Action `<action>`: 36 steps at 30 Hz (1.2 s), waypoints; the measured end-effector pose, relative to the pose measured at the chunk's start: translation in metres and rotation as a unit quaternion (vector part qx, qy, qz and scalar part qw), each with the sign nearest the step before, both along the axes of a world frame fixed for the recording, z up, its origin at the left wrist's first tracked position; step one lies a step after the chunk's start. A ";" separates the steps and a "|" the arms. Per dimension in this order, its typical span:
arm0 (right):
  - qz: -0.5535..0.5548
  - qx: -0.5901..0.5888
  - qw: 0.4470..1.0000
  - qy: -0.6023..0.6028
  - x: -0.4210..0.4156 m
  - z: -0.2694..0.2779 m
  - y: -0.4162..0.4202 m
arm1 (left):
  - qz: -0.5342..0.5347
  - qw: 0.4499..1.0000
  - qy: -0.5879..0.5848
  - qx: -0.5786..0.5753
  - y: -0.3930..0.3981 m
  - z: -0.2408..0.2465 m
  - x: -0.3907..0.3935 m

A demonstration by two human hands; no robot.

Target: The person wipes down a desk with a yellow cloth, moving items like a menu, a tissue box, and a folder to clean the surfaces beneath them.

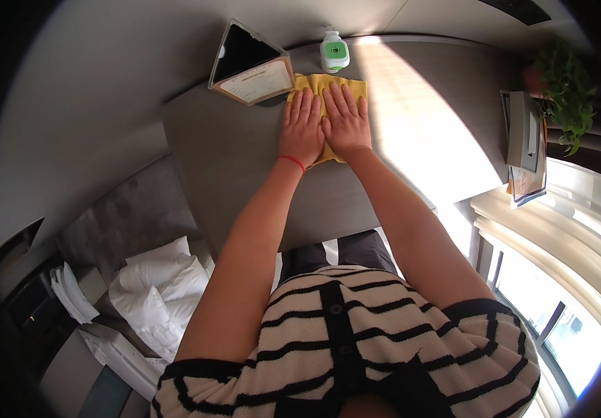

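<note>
A folded yellow cloth (357, 86) lies flat on the grey wood-grain table (232, 157), against its far side. My left hand (303, 125), with a red cord on the wrist, rests palm down on the left part of the cloth. Beside it my right hand (346, 123) presses flat on the right part, and the two thumbs nearly touch. Neither hand grips the cloth. Just beyond the fingertips stands a white and green bottle (335, 52). A triangular table sign (254, 81) bearing writing stands left of the cloth, close to its corner.
Bright sunlight (420, 120) falls across the table's right part. At the right end are a tissue box (523, 133) and a leafy potted plant (569, 99). Curtains (535, 235) hang by a window (574, 345). White bedding (159, 292) lies at lower left.
</note>
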State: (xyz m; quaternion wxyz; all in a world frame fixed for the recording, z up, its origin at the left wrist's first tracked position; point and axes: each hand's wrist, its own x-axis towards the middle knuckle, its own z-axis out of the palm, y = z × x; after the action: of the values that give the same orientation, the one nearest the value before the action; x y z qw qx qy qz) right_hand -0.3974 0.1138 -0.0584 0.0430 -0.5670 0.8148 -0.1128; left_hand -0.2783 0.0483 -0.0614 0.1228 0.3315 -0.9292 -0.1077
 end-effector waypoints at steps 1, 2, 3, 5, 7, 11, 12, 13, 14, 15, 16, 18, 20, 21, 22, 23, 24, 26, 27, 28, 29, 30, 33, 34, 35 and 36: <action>0.000 -0.002 1.000 0.000 -0.001 -0.001 -0.002 | 0.000 1.000 0.001 -0.001 -0.002 0.000 -0.001; 0.000 -0.004 1.000 -0.001 -0.002 -0.001 -0.004 | 0.001 1.000 0.002 -0.002 -0.004 0.000 -0.003; 0.001 0.005 1.000 -0.001 -0.003 0.000 -0.006 | 0.001 1.000 0.003 -0.003 -0.005 0.000 -0.004; 0.002 0.022 1.000 -0.002 -0.005 0.003 -0.009 | 0.005 1.000 -0.001 -0.002 -0.008 -0.001 -0.005; 0.005 0.019 1.000 -0.001 -0.006 0.003 -0.012 | 0.007 1.000 -0.006 -0.005 -0.010 0.000 -0.006; 0.007 -0.017 1.000 -0.002 -0.009 -0.001 -0.013 | 0.007 1.000 -0.003 -0.011 -0.009 0.000 -0.008; 0.006 -0.016 1.000 0.000 -0.009 -0.002 -0.013 | 0.007 1.000 0.002 -0.013 -0.009 -0.001 -0.008; 0.005 -0.015 1.000 0.002 -0.009 -0.002 -0.013 | 0.008 1.000 -0.003 -0.016 -0.009 -0.001 -0.009; 0.004 -0.015 1.000 0.004 -0.008 -0.002 -0.013 | 0.008 1.000 -0.007 -0.019 -0.009 -0.001 -0.008; 0.005 -0.019 1.000 0.003 -0.008 -0.003 -0.013 | 0.008 1.000 -0.012 -0.024 -0.009 -0.001 -0.008; 0.006 -0.023 1.000 0.002 -0.008 -0.004 -0.013 | 0.007 1.000 -0.007 -0.027 -0.009 -0.002 -0.008; 0.008 -0.031 0.999 0.003 -0.007 -0.006 -0.013 | 0.005 0.999 0.001 -0.033 -0.010 -0.003 -0.007; 0.011 -0.040 0.999 0.007 -0.007 -0.005 -0.013 | 0.006 0.999 -0.004 -0.041 -0.011 -0.003 -0.006; 0.015 -0.041 0.999 0.005 -0.008 -0.006 -0.011 | 0.006 0.999 -0.005 -0.046 -0.011 -0.003 -0.007; 0.018 -0.044 0.999 0.003 -0.008 -0.006 -0.009 | 0.020 0.999 -0.012 -0.041 -0.007 -0.002 -0.007; 0.021 -0.046 0.999 0.001 -0.008 -0.006 -0.006 | 0.027 0.998 -0.031 -0.041 0.001 -0.002 -0.006; 0.026 -0.038 0.999 0.002 -0.008 -0.006 0.000 | 0.033 0.997 -0.050 -0.039 0.012 -0.001 -0.004; 0.036 -0.020 0.999 0.005 -0.003 -0.003 0.025 | 0.038 0.996 -0.073 -0.030 0.038 0.003 0.006; 0.044 -0.017 0.999 -0.002 0.001 -0.001 0.038 | 0.036 0.996 -0.074 -0.024 0.052 0.006 0.011; 0.052 -0.013 0.999 -0.006 0.004 0.000 0.051 | 0.036 0.996 -0.074 -0.018 0.065 0.007 0.015; 0.061 -0.009 0.998 -0.011 0.008 0.002 0.064 | 0.034 0.997 -0.075 -0.012 0.077 0.008 0.020; 0.066 0.009 0.998 -0.015 0.012 0.006 0.076 | 0.033 0.997 -0.075 -0.006 0.088 0.008 0.024; 0.068 0.015 0.997 -0.019 0.016 0.007 0.106 | 0.012 0.999 -0.047 0.022 0.115 0.011 0.030; 0.067 0.027 0.997 -0.024 0.017 0.008 0.114 | 0.001 0.999 -0.035 0.033 0.119 0.012 0.033; 0.067 0.024 0.997 -0.021 0.017 0.008 0.119 | -0.009 0.999 -0.023 0.044 0.119 0.011 0.035; 0.072 0.019 0.997 -0.019 0.019 0.009 0.123 | -0.043 0.996 0.066 0.052 0.111 -0.001 0.044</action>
State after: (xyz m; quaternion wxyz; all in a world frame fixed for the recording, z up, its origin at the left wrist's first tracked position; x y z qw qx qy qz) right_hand -0.3784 0.2363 -0.0497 0.0774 -0.6206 0.7731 -0.1052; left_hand -0.2340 0.1596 -0.0626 0.1621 0.2892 -0.9256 -0.1826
